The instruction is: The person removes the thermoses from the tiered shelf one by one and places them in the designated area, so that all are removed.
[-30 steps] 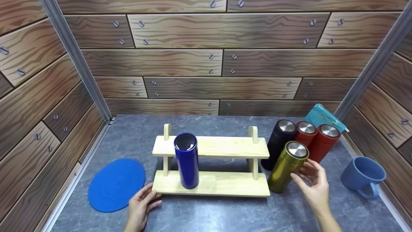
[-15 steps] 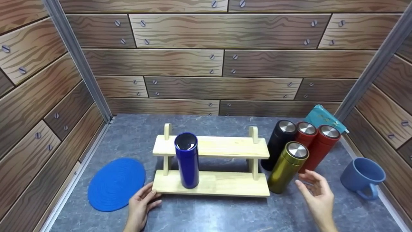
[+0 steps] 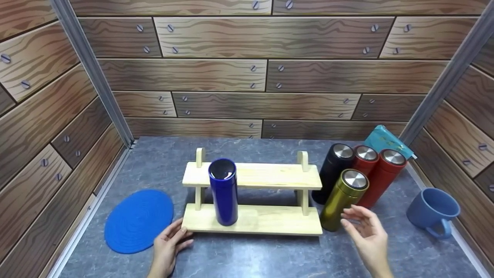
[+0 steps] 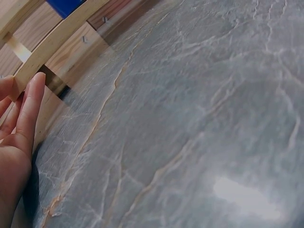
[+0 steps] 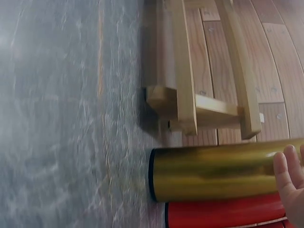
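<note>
A two-tier wooden shelf (image 3: pixel 283 224) stands on the table with a dark blue vacuum flask (image 3: pixel 225 204) upright on its lower board. My left hand (image 3: pixel 168 247) pinches the shelf's front left corner between thumb and fingers; in the left wrist view the fingers (image 4: pixel 32 102) reach under the board's end. Just right of the shelf, a gold flask (image 3: pixel 336 212) with a steel lid is upright on the table. Close beside it is my right hand (image 3: pixel 368 237), fingers relaxed and apart from the thumb. In the right wrist view its fingertips overlap the gold flask (image 5: pixel 213 173).
Behind the gold flask stand a black flask (image 3: pixel 328 179) and two red flasks (image 3: pixel 380 183), with a teal pouch (image 3: pixel 386 139) at the back. A blue mug (image 3: pixel 426 212) is at the far right. On the left lies a round blue mat (image 3: pixel 139 222). Wood-patterned walls enclose the table.
My right hand has let go of the gold flask, drawn back a little to the right, then come back left close to it. My left hand has stayed at the shelf corner.
</note>
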`<state>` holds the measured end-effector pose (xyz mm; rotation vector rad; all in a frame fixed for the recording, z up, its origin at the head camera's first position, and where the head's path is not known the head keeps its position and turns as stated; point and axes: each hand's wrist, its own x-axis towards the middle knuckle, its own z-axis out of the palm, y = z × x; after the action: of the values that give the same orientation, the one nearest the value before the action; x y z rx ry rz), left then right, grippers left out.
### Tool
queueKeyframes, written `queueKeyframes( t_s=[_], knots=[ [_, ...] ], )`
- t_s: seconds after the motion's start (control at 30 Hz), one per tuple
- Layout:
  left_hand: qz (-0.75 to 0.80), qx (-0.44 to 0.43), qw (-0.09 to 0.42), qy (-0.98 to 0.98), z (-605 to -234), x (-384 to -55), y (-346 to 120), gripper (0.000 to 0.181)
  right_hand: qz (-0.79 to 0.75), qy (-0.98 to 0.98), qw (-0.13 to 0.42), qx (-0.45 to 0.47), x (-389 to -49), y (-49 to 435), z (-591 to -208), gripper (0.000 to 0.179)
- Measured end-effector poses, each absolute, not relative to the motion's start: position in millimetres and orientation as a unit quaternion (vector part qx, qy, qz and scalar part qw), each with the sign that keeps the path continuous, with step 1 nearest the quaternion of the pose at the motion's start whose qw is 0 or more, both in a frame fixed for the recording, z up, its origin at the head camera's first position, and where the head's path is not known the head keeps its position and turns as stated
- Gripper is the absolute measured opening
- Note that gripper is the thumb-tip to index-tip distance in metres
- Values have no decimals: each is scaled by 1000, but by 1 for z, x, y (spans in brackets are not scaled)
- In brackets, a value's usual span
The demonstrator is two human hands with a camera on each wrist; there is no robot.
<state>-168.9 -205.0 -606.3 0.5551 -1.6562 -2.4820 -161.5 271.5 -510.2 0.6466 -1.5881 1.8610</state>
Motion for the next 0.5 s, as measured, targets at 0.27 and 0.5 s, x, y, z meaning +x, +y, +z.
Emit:
queueKeyframes(
  t_s=[0.27,0.5],
  knots=[
    [-820,172,57,-543,-605,-167,-205,56,683,-624,270,266,-166,250,-506,47],
    [-824,166,56,-538,-604,-166,-205,56,681,-626,251,285,-169,227,-501,49]
  ],
)
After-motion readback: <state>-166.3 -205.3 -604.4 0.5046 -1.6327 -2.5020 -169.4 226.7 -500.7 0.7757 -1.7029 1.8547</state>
